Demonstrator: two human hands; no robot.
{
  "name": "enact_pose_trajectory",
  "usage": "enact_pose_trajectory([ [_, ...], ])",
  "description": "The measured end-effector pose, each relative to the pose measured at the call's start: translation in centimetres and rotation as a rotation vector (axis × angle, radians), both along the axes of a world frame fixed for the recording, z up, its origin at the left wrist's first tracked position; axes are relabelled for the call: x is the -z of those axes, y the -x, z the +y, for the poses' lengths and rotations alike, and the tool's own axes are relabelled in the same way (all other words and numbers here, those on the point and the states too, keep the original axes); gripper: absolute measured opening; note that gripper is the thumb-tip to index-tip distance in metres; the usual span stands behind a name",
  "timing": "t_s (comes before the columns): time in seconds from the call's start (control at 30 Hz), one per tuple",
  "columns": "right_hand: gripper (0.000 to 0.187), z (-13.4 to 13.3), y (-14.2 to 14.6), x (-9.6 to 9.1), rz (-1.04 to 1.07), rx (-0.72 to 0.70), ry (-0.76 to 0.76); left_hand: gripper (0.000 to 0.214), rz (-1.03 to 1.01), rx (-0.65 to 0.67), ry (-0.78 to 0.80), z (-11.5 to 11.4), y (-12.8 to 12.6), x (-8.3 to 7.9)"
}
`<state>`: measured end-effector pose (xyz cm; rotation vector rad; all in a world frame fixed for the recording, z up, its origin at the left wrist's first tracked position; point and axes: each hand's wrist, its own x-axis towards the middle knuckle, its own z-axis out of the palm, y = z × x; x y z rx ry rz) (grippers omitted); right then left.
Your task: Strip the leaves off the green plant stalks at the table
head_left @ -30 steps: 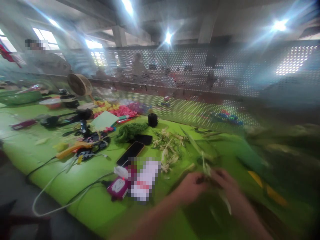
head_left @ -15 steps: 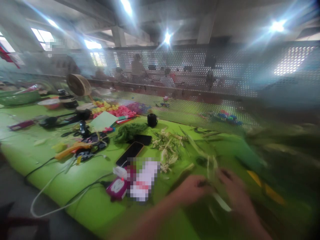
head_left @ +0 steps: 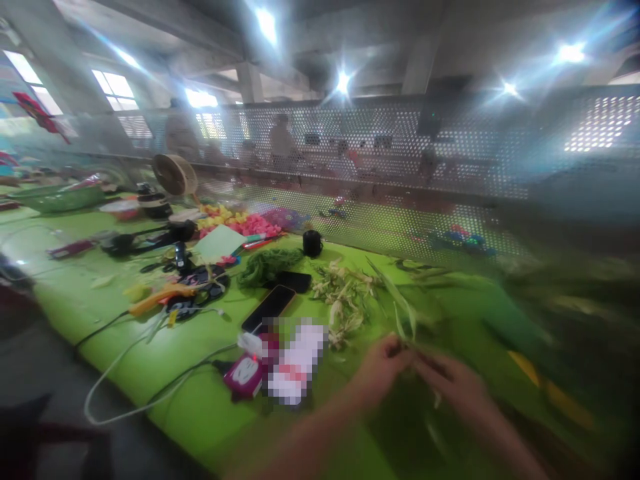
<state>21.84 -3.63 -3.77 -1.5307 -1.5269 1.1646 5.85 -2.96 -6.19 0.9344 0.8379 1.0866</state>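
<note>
Left hand [head_left: 383, 367]: fingers curled, pinching strip [head_left: 399, 323] | Right hand [head_left: 450, 377]: fingers bent, tips at strip, grip blurred, cannot tell | Strip: between hands, rising above fingertips | Change: hand gap narrowed since previous frame; handling now concentrated at one spot | Beyond: husk pile [head_left: 345, 300], cup [head_left: 313, 243]

1. From my remote seat, I'm reading no words, numbers or brands anywhere.
2. Pixelation is covering the white-and-red item [head_left: 303, 350] — I'm making out no print.
3. The yellow tag [head_left: 173, 317] is showing too small — I'm reading nothing there.
</note>
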Motion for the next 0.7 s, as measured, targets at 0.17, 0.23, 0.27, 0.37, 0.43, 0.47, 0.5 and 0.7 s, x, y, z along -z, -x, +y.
enact_pose_trajectory([
  [0.17,0.031,-0.2,0.0,0.0,0.001,-0.012,-0.050,0.039,-0.122,-0.046,0.158,-0.7,-0.2,-1.5],
  [0.23,0.029,-0.3,0.0,-0.3,0.026,0.012,-0.053,0.040,-0.152,-0.074,0.199,-0.8,-0.3,-1.9],
  [0.27,0.028,-0.2,0.0,-0.4,0.050,0.033,-0.059,0.041,-0.172,-0.091,0.211,-0.8,-0.3,-2.1],
  [0.37,0.028,-0.1,0.3,-0.3,0.139,0.056,-0.064,0.041,-0.234,-0.147,0.233,-0.5,-0.1,-2.0],
  [0.43,0.035,0.0,0.7,0.2,0.169,0.007,-0.042,0.041,-0.278,-0.181,0.254,-0.3,0.0,-1.7],
  [0.47,0.036,0.0,1.0,0.5,0.163,-0.028,-0.031,0.041,-0.297,-0.191,0.265,-0.3,0.0,-1.5],
  [0.5,0.036,-0.1,1.3,0.8,0.145,-0.058,-0.024,0.041,-0.311,-0.198,0.276,-0.2,0.0,-1.3],
  [0.7,0.034,-1.2,2.7,1.5,-0.006,-0.062,-0.038,0.052,-0.290,-0.167,0.288,-0.2,-0.4,-0.4],
])
